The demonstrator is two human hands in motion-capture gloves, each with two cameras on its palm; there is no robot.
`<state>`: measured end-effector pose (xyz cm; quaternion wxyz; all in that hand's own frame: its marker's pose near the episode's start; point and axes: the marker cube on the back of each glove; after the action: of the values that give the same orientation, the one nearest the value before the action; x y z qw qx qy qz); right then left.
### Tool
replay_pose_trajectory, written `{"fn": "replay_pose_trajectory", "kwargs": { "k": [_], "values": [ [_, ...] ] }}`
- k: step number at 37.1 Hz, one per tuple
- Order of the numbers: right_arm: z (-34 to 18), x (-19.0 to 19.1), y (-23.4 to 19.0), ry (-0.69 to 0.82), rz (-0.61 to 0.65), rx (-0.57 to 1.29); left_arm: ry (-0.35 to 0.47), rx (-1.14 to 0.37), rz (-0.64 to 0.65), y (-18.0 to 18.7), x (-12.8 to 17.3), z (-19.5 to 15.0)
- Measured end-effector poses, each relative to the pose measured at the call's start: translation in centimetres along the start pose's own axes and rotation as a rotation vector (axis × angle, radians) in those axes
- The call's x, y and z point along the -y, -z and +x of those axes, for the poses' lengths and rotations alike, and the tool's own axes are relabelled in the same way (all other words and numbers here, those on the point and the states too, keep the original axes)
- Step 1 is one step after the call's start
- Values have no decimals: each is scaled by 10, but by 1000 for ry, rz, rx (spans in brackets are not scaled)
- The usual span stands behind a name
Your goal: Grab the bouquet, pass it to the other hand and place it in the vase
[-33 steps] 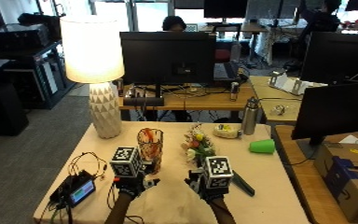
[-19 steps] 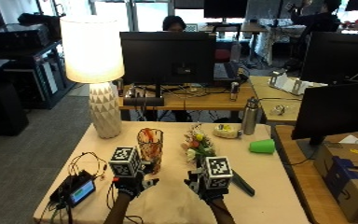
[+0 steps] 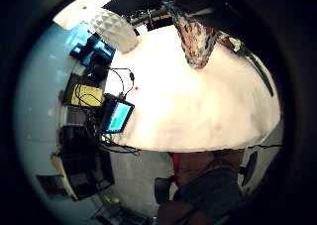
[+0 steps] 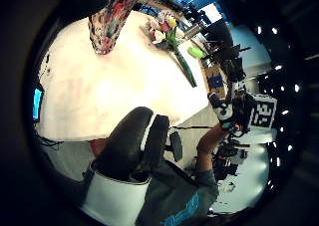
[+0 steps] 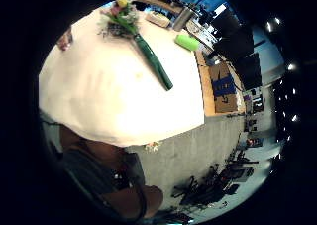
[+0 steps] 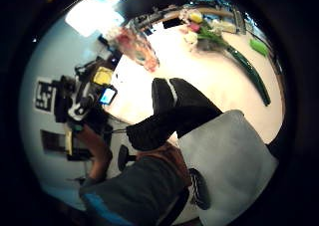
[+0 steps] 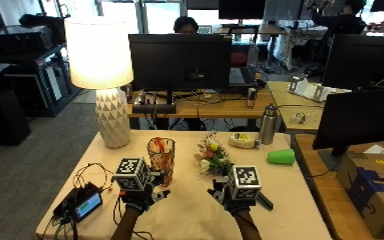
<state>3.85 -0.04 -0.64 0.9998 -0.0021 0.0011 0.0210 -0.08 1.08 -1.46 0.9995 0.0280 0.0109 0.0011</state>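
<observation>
Bouquet lies flat just beyond the right hand, stem end toward it; nothing picked up yet

Bouquet (image 7: 213,159) rests on the table (image 7: 292,200), ahead of the right hand (image 7: 230,196) and partly hidden behind it; its long axis runs slantwise, the blooms pointing away from the person and toward the vase (image 7: 161,155), the dark green wrapped stem (image 5: 153,61) trailing back past the right hand's outer side. Judged: right hand is plainly the nearer, so it takes the stem first. Left hand (image 7: 139,196) hovers just in front of the vase, which stands upright. Blooms are mixed yellow, pink and white with green leaves; the stem wrap is long and narrow. Right fingers (image 6: 167,111) look loosely extended, holding nothing; left fingers (image 4: 134,141) likewise relaxed and empty
</observation>
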Motion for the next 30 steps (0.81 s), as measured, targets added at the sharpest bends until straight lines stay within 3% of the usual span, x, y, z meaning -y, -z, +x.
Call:
{"fn": "replay_pose_trajectory", "kwargs": {
  "k": [9, 15, 30],
  "values": [
    [50, 14, -7, -81, 34, 48, -18, -44, 55, 2, -3, 3],
    [97, 32, -39, -187, 38, 61, -18, -84, 104, 2, -6, 7],
    [162, 67, -146, -337, -178, 70, -19, -136, 119, -11, -5, 9]
  ]
}}
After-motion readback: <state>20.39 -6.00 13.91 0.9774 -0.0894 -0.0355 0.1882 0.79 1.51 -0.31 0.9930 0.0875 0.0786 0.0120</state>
